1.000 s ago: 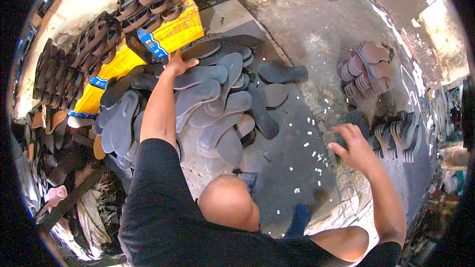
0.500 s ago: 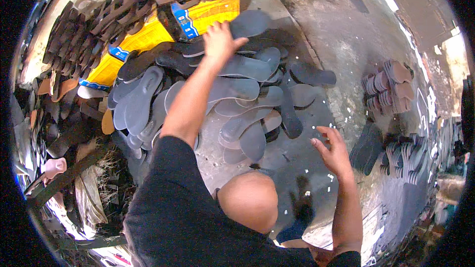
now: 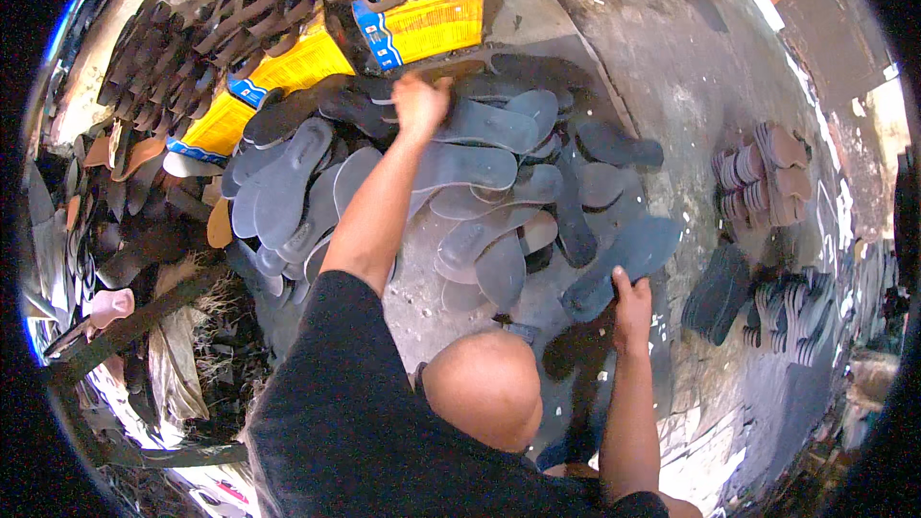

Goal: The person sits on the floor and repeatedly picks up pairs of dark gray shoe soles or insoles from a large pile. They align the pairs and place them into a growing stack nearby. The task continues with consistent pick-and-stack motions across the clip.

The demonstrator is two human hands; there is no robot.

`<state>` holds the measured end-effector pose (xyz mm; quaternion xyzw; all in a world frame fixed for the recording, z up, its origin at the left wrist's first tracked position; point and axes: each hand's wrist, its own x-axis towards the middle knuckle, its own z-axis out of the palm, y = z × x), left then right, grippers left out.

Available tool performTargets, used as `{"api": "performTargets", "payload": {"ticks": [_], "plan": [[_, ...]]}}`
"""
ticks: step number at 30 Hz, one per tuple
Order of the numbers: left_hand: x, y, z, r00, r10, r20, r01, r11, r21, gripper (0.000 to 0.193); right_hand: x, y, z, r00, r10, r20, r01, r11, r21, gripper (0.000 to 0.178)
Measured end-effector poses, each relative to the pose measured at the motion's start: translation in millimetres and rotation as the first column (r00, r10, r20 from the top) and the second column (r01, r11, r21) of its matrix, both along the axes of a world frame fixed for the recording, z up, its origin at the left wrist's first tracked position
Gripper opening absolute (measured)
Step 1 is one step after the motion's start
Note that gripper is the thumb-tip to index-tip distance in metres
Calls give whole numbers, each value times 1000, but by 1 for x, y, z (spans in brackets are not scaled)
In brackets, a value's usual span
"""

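While my left hand (image 3: 420, 104) is over the heap of soles (image 3: 470, 170), my right hand (image 3: 632, 312): raised above the floor (image 3: 657, 48), gripping one blue-grey sole (image 3: 628, 257).
Right fingers: pinching that sole by its near edge, the thumb laid on its upper face; the others lie beneath, out of my sight.
Held sole: just right of the heap's near part, slanted, one end up and to the right, the other down and to the left.
Left fingers: bent and a little blurred at the heap's far side; I cannot tell whether they pinch a sole or only touch one.
Heap: grey and black soles overlapping at many angles, spread on the floor in front of me.
Yellow boxes: beyond the heap and to its left, one box (image 3: 432, 24) and another (image 3: 297, 65) beside it, both with blue bands.
Brown sandals (image 3: 245, 14): strapped ones, piled above the boxes along the wall side.
Black soles (image 3: 717, 295): lying together to the right of my right hand.
Grey stack (image 3: 791, 315): thin soles close beside the black ones.
Brown bundle (image 3: 767, 177): more soles, farther off on the right.
Pink piece (image 3: 110, 307): among the clutter at far left.
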<state>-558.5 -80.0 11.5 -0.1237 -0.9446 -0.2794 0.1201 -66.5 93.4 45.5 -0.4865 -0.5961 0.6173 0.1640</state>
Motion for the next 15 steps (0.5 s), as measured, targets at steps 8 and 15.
{"api": "performTargets", "payload": {"ticks": [8,15], "plan": [[-39,-22,8,767,359,533,-171,914,-368,110,43,-5,5,985,-73,155,77,997,-24,33],[6,-2,12,908,-319,272,340,940,-32,120,57,0,-27,980,-13,201,8,1000,26,41]]}}
